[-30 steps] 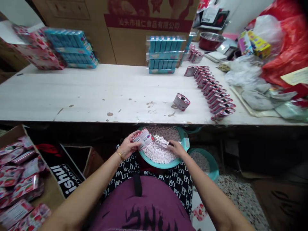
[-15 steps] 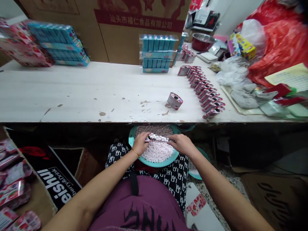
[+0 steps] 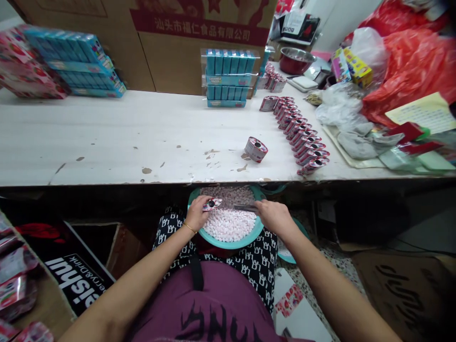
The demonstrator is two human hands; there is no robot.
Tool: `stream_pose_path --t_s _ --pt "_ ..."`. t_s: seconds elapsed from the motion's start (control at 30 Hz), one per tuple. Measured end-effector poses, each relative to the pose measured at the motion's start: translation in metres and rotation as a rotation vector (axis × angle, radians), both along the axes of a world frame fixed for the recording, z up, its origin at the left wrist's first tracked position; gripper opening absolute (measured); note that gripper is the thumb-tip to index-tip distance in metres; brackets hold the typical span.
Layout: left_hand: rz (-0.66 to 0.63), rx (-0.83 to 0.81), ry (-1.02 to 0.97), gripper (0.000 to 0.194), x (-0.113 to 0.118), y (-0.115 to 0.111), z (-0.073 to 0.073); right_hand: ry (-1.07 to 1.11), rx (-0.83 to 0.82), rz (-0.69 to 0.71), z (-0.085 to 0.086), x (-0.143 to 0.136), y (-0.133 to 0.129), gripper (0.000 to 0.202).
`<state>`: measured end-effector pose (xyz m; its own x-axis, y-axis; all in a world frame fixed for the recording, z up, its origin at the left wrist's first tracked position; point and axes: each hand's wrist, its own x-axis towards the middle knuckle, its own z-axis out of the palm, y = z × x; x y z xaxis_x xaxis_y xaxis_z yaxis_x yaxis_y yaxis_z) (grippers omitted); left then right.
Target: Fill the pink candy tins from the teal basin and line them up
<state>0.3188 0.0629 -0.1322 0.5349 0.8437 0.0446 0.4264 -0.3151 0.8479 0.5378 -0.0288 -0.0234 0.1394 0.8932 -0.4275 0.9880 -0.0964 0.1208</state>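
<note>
In my left hand [image 3: 197, 214] is a small pink-and-red printed candy pack [image 3: 213, 204], its dark round opening facing up. My right hand [image 3: 274, 216] grips the end of a narrow grey scoop [image 3: 245, 207], which points left toward the pack with a gap between them; no pieces show on it. Both hands are over a turquoise basin [image 3: 231, 245] resting on my lap. Small white and pale pink candies [image 3: 230, 225] fill the basin.
On the white table [image 3: 171, 123], one similar pack [image 3: 256, 149] stands apart from a row of packs [image 3: 308, 140]. Blue display packs [image 3: 228, 76] lean against a large carton [image 3: 171, 61]. Red plastic bags [image 3: 409, 66] crowd the right, and a box of packs [image 3: 17, 285] lies lower left.
The scoop held a line of white candies reaching the pack; it now looks bare and has drawn back rightward. My left hand has shifted left with the pack, whose opening now faces up.
</note>
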Motion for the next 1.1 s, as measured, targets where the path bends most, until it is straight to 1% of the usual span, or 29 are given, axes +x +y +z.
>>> stream_pose_path --t_s 0.03,0.1,0.17,0.2,0.27,0.3,0.37,0.43,0.47,0.53,0.6,0.67,0.73,0.8,0.83,0.93,1.03,1.1 --pt "0.033 -0.055 -0.032 0.042 -0.004 0.001 0.001 0.032 -0.025 -0.054 -0.017 0.004 -0.005 0.022" --pt "0.123 -0.187 -0.090 0.037 -0.010 0.002 0.002 0.169 -0.067 -0.168 -0.055 0.000 -0.009 0.025" --pt "0.202 -0.297 -0.131 0.037 -0.015 0.003 0.003 0.319 -0.045 -0.249 -0.091 -0.014 -0.005 0.029" --pt "0.228 -0.328 -0.145 0.040 -0.016 0.004 0.004 0.370 -0.026 -0.271 -0.105 -0.022 -0.002 0.030" --pt "0.267 -0.343 -0.166 0.044 -0.020 0.005 0.004 0.426 0.005 -0.290 -0.124 -0.032 0.004 0.030" --pt "0.282 -0.330 -0.172 0.044 -0.022 0.006 0.005 0.458 0.017 -0.297 -0.128 -0.033 0.006 0.031" --pt "0.313 -0.291 -0.174 0.044 -0.026 0.008 0.006 0.529 0.033 -0.300 -0.130 -0.026 0.005 0.031" --pt "0.312 -0.256 -0.166 0.042 -0.030 0.008 0.008 0.660 0.084 -0.299 -0.123 -0.012 0.001 0.031" --pt "0.305 -0.238 -0.155 0.041 -0.030 0.008 0.009 0.740 0.124 -0.303 -0.117 -0.005 -0.001 0.031" --pt "0.274 -0.201 -0.124 0.037 -0.028 0.006 0.010 0.883 0.210 -0.305 -0.100 0.005 -0.002 0.030" --pt "0.228 -0.153 -0.087 0.036 -0.022 0.003 0.011 0.917 0.257 -0.290 -0.076 0.010 0.000 0.030" --pt "0.165 -0.091 -0.051 0.036 -0.014 0.000 0.011 0.853 0.249 -0.240 -0.048 0.009 0.004 0.031" --pt "0.113 -0.025 -0.028 0.037 -0.005 -0.004 0.011 0.713 0.206 -0.165 -0.021 0.004 0.010 0.030" --pt "0.077 0.014 -0.009 0.038 0.001 -0.008 0.010 0.529 0.142 -0.092 0.000 -0.004 0.016 0.029" --pt "0.068 0.021 -0.004 0.038 0.003 -0.009 0.009 0.438 0.109 -0.065 0.008 -0.008 0.019 0.028" --pt "0.027 0.028 0.003 0.040 0.007 -0.013 0.008 0.239 0.026 -0.013 0.024 -0.025 0.026 0.027" --pt "0.008 0.024 -0.017 0.042 0.007 -0.015 0.006 0.146 -0.013 0.019 0.033 -0.040 0.029 0.026" --pt "0.021 0.006 -0.033 0.042 0.007 -0.016 0.004 0.121 -0.016 0.030 0.038 -0.046 0.029 0.026"
